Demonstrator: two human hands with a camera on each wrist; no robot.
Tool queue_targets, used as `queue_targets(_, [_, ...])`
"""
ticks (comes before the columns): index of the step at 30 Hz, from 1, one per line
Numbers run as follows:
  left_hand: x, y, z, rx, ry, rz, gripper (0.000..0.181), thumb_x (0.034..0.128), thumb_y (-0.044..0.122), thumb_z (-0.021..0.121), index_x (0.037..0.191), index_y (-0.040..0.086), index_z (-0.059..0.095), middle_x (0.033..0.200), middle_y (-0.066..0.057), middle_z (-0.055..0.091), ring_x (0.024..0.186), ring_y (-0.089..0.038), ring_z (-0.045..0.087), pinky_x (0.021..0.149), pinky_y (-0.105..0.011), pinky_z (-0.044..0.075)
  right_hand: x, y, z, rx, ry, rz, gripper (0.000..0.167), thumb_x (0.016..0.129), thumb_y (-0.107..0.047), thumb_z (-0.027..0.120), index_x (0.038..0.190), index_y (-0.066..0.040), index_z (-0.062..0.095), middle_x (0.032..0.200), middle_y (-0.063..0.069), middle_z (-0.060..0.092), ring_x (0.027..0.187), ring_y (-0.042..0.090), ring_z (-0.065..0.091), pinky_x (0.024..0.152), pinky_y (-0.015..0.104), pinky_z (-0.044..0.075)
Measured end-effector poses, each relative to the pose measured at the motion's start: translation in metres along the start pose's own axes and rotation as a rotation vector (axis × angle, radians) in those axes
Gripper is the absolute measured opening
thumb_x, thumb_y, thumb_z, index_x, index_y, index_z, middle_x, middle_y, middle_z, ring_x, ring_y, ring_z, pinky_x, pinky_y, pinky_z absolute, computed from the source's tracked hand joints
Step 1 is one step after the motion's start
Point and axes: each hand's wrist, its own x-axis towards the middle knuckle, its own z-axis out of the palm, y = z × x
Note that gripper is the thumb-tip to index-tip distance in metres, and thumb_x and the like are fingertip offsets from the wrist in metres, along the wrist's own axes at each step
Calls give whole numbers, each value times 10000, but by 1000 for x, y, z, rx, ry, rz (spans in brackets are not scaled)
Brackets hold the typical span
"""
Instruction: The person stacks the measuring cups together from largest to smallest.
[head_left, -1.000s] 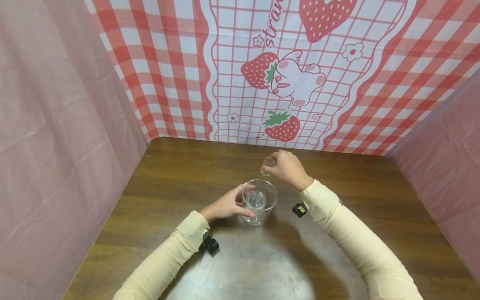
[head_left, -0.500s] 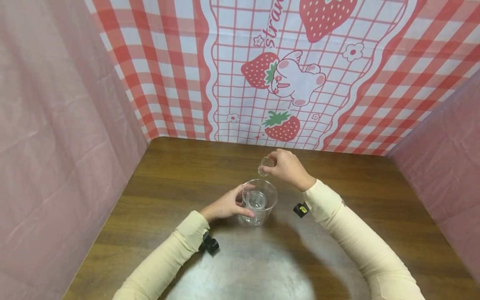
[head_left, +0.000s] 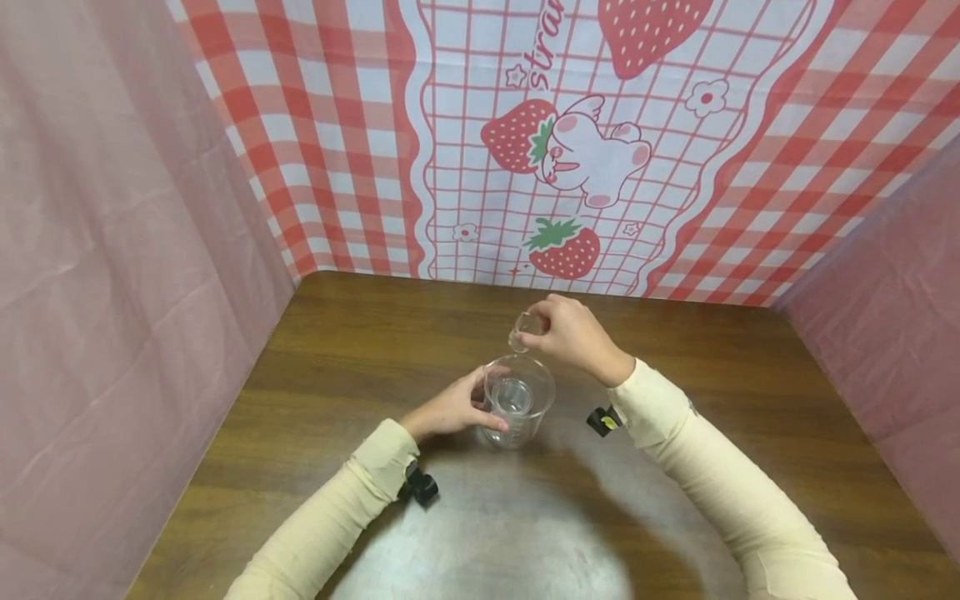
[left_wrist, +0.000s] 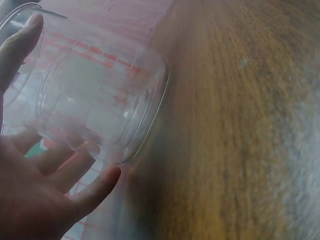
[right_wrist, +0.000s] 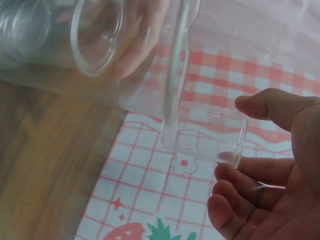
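Observation:
A large clear beaker (head_left: 534, 417) stands on the table, and a smaller clear beaker (head_left: 513, 395) sits inside it. My left hand (head_left: 453, 407) grips the large one from its left side, thumb at the front and fingers behind; the left wrist view shows the fingers round its wall. Above and just behind its rim, my right hand (head_left: 573, 336) holds a small clear beaker (right_wrist: 205, 131) by its edge, between thumb and fingers. In the right wrist view this small beaker appears tilted, its far end overlapping the large rim; whether they touch I cannot tell.
The brown wooden table (head_left: 337, 350) runs back to a red-and-white checked strawberry cloth (head_left: 352, 150). Pink curtains (head_left: 120, 250) hang at both sides. A black wrist camera (head_left: 422, 486) is strapped under each sleeve.
My right hand has shifted slightly left, bringing the small beaker nearer the large beaker's rim and tilting it. My left hand keeps its grip on the large beaker in the same place.

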Motion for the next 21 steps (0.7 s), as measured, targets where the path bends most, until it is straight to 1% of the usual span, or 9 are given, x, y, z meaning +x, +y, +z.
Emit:
queue_targets(6, [1,0,0,-2,3,3,831,775,121,815,1470,70,362,1410,-206,513,1265,-324,532,1034,-393,521,-3,-7,-3,6,8,-47,365,787,-311,786,1001,-23,719,758,37,561,661,156,492,567,261,411])
queue_targets(13, [0,1,0,2,-1,-7,842,776,128,816,1477,76,353,1431,-198,499,1281,-320,524,1048,-393,511,-5,-11,-7,6,14,-62,374,787,-295,788,1023,-14,716,760,32,559,654,147,487,558,245,401])
queue_targets(21, [0,0,0,8,-3,-5,851,779,147,817,1483,69,346,1455,-200,472,1300,-324,504,1051,-394,510,-10,-18,-9,8,-8,-88,381,786,-289,793,1040,-17,713,761,28,562,652,130,484,552,228,401])
